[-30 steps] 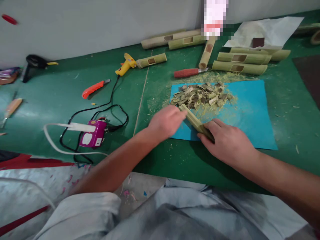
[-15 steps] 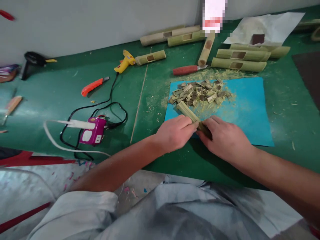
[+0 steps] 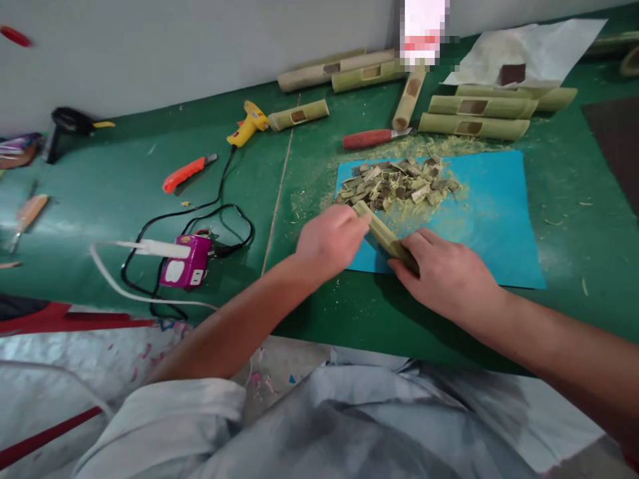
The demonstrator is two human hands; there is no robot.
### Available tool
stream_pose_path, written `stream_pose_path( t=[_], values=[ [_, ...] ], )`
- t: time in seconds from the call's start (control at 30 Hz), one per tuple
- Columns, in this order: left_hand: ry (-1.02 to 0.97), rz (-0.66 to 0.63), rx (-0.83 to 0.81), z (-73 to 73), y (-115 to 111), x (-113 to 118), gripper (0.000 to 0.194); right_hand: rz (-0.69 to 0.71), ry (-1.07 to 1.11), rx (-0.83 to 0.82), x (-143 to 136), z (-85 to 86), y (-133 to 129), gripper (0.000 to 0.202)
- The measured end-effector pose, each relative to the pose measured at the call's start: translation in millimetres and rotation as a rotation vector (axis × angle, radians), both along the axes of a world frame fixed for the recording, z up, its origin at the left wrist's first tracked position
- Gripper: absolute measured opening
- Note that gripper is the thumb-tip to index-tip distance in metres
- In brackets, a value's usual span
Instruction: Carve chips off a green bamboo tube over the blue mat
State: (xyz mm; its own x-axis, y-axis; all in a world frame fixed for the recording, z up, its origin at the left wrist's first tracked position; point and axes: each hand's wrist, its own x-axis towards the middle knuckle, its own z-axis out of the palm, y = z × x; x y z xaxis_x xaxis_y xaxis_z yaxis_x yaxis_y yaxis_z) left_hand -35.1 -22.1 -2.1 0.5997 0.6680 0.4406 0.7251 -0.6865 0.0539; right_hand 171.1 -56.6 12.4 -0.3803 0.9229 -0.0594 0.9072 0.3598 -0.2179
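A pale green bamboo tube (image 3: 383,234) lies slantwise over the near edge of a blue sheet (image 3: 499,219). Around its near end my right hand (image 3: 444,269) is closed, with the thumb underneath. My left hand (image 3: 332,241) has its fingers curled and pressed together against the tube's far end. Whether anything small is pinched in those left fingers is hidden. Just beyond the tube sits a heap of bamboo chips (image 3: 399,183) with yellowish dust around it on the sheet.
Behind the sheet lie a red-handled knife (image 3: 369,138) and several cut bamboo tubes (image 3: 474,126). Leftward are a yellow glue gun (image 3: 244,126), an orange cutter (image 3: 187,174), and a purple power socket (image 3: 187,261) with looping cables. A black tool (image 3: 70,123) rests far left.
My left hand has slid away from my right hand, up and left along the bamboo tube to its far end. My right hand keeps its hold. The view has shifted slightly.
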Motion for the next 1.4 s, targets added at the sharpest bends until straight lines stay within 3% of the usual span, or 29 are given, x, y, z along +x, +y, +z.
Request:
stream_pose_path(
  t=[0.13, 0.2, 0.27, 0.37, 0.5, 0.63, 0.77, 0.9, 1.03, 1.17, 1.27, 1.4],
  values=[
    [0.042, -0.128, -0.014, 0.9, 3.9, -2.7, 0.030, 0.001, 0.013, -0.003, -0.7, 0.8, 0.4, 0.023],
    [-0.003, 0.011, 0.028, 0.8, 7.4, -6.4, 0.031, -0.007, 0.017, 0.006, -1.2, 1.0, 0.1, 0.023],
    [-0.013, 0.041, 0.038, 0.5, 9.0, -8.6, 0.034, -0.011, 0.013, 0.016, -1.4, 0.6, -0.3, 0.022],
    [0.050, -0.121, -0.064, 0.0, 6.8, -7.7, 0.034, -0.001, 0.006, 0.018, -1.3, -0.3, -0.9, 0.021],
    [0.002, 0.027, -0.023, -0.4, 3.8, -4.8, 0.035, -0.003, 0.014, 0.031, -1.2, -0.9, -1.0, 0.023],
    [0.039, -0.129, -0.087, 0.5, 4.8, -5.2, 0.035, 0.004, 0.016, 0.028, -1.7, -1.0, -0.7, 0.022],
    [-0.005, 0.024, 0.028, 1.3, 7.0, -6.1, 0.032, -0.004, 0.013, 0.011, -1.9, 0.4, -0.5, 0.024],
    [0.028, -0.120, -0.071, 0.3, 3.0, -4.5, 0.029, 0.003, 0.006, -0.012, -1.3, 2.7, -0.6, 0.023],
    [-0.006, 0.052, 0.002, 0.9, -0.1, -3.7, 0.033, 0.002, -0.005, -0.009, -1.5, 3.9, -0.9, 0.025],
    [0.076, -0.134, -0.052, 0.7, 0.6, -3.3, 0.036, 0.008, -0.011, -0.005, -1.6, 3.4, -1.1, 0.025],
    [-0.015, 0.045, 0.005, -1.2, 4.5, -5.3, 0.037, -0.003, -0.015, -0.005, -1.4, 2.7, -1.1, 0.026],
    [0.071, -0.110, -0.112, -1.4, 4.6, -3.8, 0.041, 0.008, -0.008, -0.010, -1.3, 1.8, -0.5, 0.026]
  ],
)
